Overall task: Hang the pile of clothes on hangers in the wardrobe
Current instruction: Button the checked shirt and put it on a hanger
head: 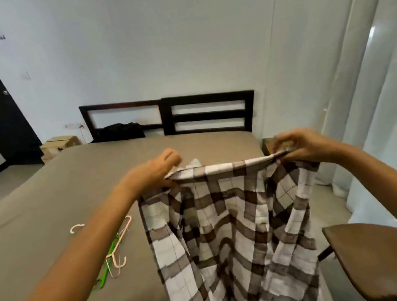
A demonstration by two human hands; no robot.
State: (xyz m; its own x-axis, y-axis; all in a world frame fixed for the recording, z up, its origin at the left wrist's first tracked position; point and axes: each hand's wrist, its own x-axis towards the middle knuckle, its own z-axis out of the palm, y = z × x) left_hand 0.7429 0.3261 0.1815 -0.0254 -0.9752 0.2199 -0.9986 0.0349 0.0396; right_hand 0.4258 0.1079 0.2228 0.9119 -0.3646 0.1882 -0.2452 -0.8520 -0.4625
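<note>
A brown and white checked shirt [233,224] hangs in the air over the right half of the bed. My left hand [157,170] grips its top edge at the left end. At the right end my right hand [301,146] pinches the same edge, so the cloth is stretched between them and drapes down out of the bottom of the view. On the sheet to the left, partly under my left forearm, lie a pale pink hanger [119,243] and a green hanger [107,268]. No wardrobe is in view.
The bed [52,200] has a brown sheet and a dark slatted headboard [208,114]. A black garment [120,131] lies at the head end. A brown chair seat [377,257] stands at the lower right, pale curtains [370,109] beyond it, and a cardboard box [58,145] by a dark door at the left.
</note>
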